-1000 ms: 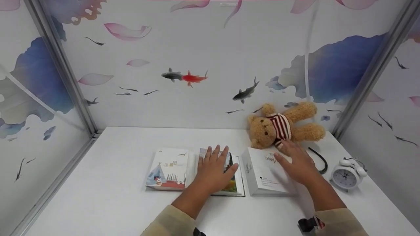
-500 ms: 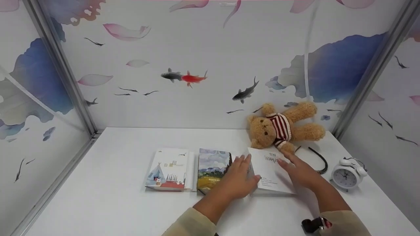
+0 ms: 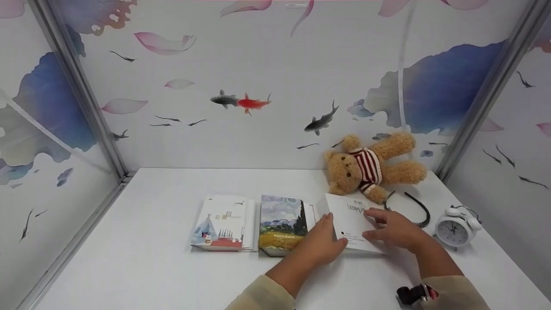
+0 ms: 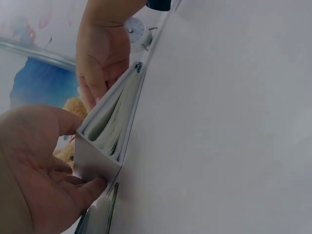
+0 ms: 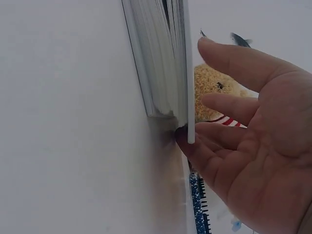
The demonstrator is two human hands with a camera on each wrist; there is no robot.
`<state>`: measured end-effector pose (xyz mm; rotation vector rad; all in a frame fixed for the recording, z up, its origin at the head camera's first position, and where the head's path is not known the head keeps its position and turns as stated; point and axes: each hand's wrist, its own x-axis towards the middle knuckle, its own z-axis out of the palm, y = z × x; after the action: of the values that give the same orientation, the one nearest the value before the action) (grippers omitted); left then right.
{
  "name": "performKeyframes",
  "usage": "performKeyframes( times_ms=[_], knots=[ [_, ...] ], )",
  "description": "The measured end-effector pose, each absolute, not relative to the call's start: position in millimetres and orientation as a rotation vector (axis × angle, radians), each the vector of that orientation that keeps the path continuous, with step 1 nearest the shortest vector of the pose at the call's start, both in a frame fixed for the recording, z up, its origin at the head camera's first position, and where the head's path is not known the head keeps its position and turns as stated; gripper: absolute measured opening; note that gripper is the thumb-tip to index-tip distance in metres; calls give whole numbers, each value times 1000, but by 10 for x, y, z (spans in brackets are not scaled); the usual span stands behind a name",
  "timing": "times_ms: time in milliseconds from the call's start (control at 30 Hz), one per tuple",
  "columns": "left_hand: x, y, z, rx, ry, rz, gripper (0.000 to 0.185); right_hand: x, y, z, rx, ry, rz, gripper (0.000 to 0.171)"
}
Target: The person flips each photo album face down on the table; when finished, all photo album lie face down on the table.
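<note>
A thick white photo album [image 3: 357, 215] lies face up at the right of a row of three. My left hand [image 3: 316, 243] holds it at the spine, thumb over the cover and the other fingers against the spine [image 4: 97, 158]. My right hand [image 3: 396, 230] is at its right edge; in the right wrist view, one fingertip hooks under the cover's edge [image 5: 191, 97] while the thumb stands clear. Left of it is an album with a painted landscape cover [image 3: 282, 224], then one with a tent drawing [image 3: 221, 224].
Behind the albums a teddy bear [image 3: 368, 170] in a striped sweater lies on its side. A dark headband [image 3: 424, 211] and a white alarm clock [image 3: 454, 228] are to the right. Printed panels [image 3: 267, 142] enclose the white table [image 3: 142, 241] at the back and sides.
My left hand has moved right, from over the landscape album to the white album's spine. The right hand's fingers have shifted slightly at the white album's right edge. The albums look unmoved.
</note>
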<state>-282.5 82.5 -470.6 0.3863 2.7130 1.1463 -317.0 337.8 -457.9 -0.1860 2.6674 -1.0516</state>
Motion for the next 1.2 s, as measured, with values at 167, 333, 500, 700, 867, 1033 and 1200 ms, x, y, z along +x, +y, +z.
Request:
performKeyframes(
  times_ms=[167, 333, 500, 700, 867, 1033, 1200],
  knots=[
    [-2820, 823, -4700, 354, 2680, 1225, 83, -3167, 3347, -4566, -187, 2651, -1055, 86],
    [-2805, 801, -4673, 352, 2641, 1314, 82, -3153, 3332, -4578, -192, 2641, -1068, 84],
    [-2781, 756, -4600, 370, 2595, 1424, 81, -3149, 3322, -4587, -207, 2622, -1110, 82],
    [-2768, 752, -4476, 345, 2567, 1575, 77, -3141, 3277, -4580, -261, 2544, -1213, 79],
    [-2759, 852, -4380, 306, 2515, 1703, 75, -3130, 3245, -4568, -269, 2461, -1314, 79],
    [-2710, 989, -4335, 184, 2420, 1861, 90, -3130, 3227, -4534, -294, 2366, -1470, 74],
    [-2699, 1072, -4321, 91, 2273, 2025, 94, -3118, 3172, -4437, -320, 2322, -1617, 70]
  ],
)
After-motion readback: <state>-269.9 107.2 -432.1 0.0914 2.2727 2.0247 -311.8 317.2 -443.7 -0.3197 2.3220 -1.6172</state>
